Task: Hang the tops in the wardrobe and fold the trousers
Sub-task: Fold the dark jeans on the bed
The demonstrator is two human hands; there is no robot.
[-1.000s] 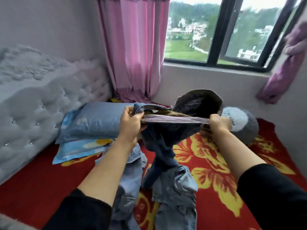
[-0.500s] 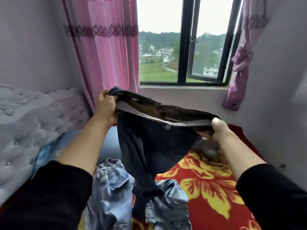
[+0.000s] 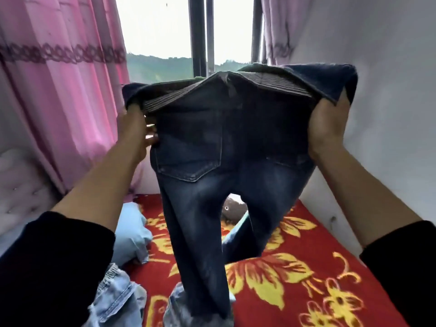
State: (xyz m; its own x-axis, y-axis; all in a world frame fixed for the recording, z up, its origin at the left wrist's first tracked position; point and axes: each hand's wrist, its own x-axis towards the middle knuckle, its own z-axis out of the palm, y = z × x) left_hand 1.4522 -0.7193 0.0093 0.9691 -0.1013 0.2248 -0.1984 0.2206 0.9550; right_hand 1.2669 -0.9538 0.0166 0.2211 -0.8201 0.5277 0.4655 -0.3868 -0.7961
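The left hand (image 3: 136, 135), at centre left of the frame, has its fingers curled round one end of the dark jeans' (image 3: 212, 161) waistband. The right hand (image 3: 328, 128), at centre right, grips the other end, thumb showing, its fingers hidden behind the turned-over band. The jeans hang spread in the middle of the frame, back pockets toward the camera, legs dropping to the bottom centre, where the hems reach the light jeans (image 3: 115, 300) heaped on the red blanket (image 3: 295, 267). The chief risk, as I judge it, is a crooked fold: the leg on the right bends away behind the other rather than hanging straight, so bringing the two sides together now would likely trap a twist. The band is rolled over at both ends, and a hold on that loose roll could slip when the jeans are shaken out. The trailing hems may also snag the light jeans and drag them along, or bunch up when lowered beside the pillow (image 3: 128, 234) at lower left.
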